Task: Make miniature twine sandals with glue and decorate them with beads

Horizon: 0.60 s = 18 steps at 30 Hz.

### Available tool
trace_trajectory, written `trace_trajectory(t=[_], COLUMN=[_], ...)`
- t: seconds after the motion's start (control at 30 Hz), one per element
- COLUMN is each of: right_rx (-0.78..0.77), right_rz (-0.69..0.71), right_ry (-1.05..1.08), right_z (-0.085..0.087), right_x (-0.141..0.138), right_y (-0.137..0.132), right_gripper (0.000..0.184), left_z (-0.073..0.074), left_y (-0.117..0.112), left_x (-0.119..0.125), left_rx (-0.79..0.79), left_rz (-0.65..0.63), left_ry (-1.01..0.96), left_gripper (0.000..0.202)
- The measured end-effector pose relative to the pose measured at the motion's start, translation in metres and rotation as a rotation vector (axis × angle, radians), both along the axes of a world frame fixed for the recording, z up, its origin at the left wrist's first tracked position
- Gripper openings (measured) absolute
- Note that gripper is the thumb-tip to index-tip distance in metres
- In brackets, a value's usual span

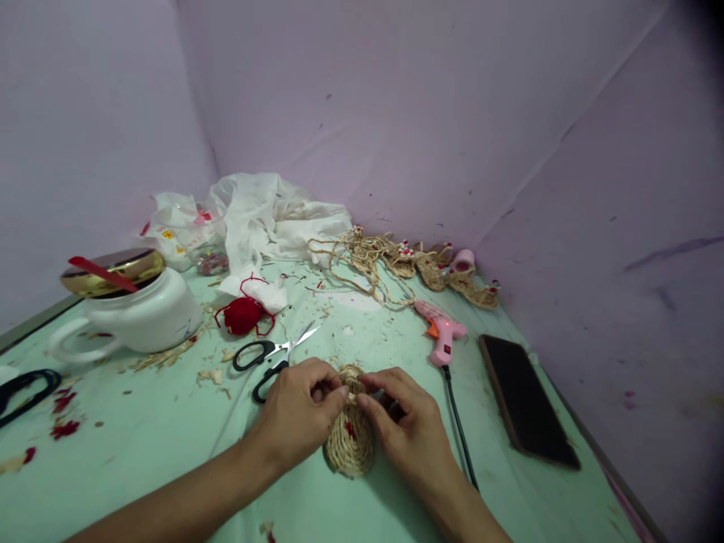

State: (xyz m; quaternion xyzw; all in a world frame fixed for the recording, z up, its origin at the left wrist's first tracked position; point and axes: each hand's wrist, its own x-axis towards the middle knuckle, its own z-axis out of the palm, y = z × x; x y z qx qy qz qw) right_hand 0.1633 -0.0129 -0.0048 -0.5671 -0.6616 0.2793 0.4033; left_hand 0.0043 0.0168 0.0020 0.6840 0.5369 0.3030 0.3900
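While I stand here looking over the table [170, 452], I see both hands meet at a coiled, woven straw piece [349, 446], shaped like a small sole, midway along the near edge and set in a little from it. The left hand [305, 403] has thumb and forefinger pinching the pale band across the piece, the other fingers curled under. The right hand [408, 422] touches the band's other end, thumb and forefinger bent towards each other; whether they close on it I can't tell from here. A small red mark [350, 431] shows on the straw below the band.

Just beyond the left hand lie black-handled scissors [277, 351], blades parted, and past them a ball of red yarn [242, 315]. A white mug [161, 309] stands towards the left edge. A pink glue gun [443, 332] rests right of the middle, its cord running to the near edge, and a dark phone [526, 400] lies along the right edge. Against the far edge sit crumpled white plastic [271, 219] and, nearer the far right corner, more braided straw pieces [431, 271].
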Motion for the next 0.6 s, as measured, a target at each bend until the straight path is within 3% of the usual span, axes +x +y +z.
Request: trace_trajectory(t=[0.13, 0.23, 0.33, 0.43, 0.5, 0.6], right_rx=[-0.018, -0.075, -0.156, -0.217, -0.212, -0.191], right_rz=[-0.009, -0.103, -0.229, -0.266, -0.246, -0.239], right_ry=[0.057, 0.165, 0.323, 0.482, 0.570, 0.591], right_z=[0.003, 0.007, 0.008, 0.006, 0.006, 0.007], right_x=[0.002, 0.005, 0.011, 0.016, 0.019, 0.020], right_y=[-0.001, 0.000, 0.002, 0.003, 0.003, 0.003], right_gripper=[0.013, 0.015, 0.022, 0.021, 0.018, 0.031], left_z=[-0.002, 0.000, 0.007, 0.017, 0.023, 0.029], left_y=[-0.001, -0.001, 0.001, 0.002, 0.003, 0.003], left_x=[0.000, -0.001, -0.004, -0.012, -0.018, -0.023], left_rx=[-0.009, -0.050, -0.036, 0.011, 0.013, -0.007], left_rz=[0.012, 0.027, 0.124, 0.240, 0.241, 0.192], left_ry=[-0.012, -0.062, -0.190, -0.301, -0.321, -0.326], left_gripper=[0.015, 0.017, 0.018, 0.016, 0.013, 0.016])
